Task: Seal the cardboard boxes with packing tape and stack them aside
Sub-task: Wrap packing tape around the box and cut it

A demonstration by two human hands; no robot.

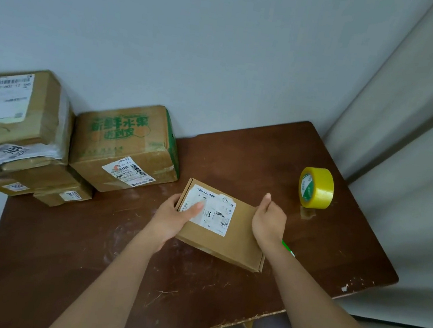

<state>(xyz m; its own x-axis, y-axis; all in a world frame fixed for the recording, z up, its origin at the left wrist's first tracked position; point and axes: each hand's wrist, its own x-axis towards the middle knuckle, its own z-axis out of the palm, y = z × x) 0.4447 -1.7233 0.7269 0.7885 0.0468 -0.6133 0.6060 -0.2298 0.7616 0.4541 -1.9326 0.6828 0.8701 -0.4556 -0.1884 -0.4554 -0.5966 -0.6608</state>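
a flat box (239,234) is lying on the brown table (222,287), right in the middle, lid closed, white label (209,209) facing up. the left hand (176,216) is gripping the box's left end, thumb pressing down across the label, the other fingers tucked out of sight at the box's side. the right hand (270,219) is sitting at the far right edge of the box, fingers curling over that edge, thumb pointing up and away; it is touching the cardboard, though whether it is truly clamping is hard to call from here. both forearms are reaching in from the bottom of the view.

the tape (316,188), a yellow roll, is standing on its edge on the table, off to the right of the box and apart from it, nobody touching it. a small green patch (288,248) is peeking out just behind the right wrist; what it is, i can't tell.

over on the left, a fruit box (124,147) with green print is sitting against the wall (198,39), near the flat box but not touching it. further left a stack (18,128) of brown parcels is piling up, the top one carrying a shipping label, smaller ones wedged underneath. a pale curtain (418,134) is hanging along the right side.
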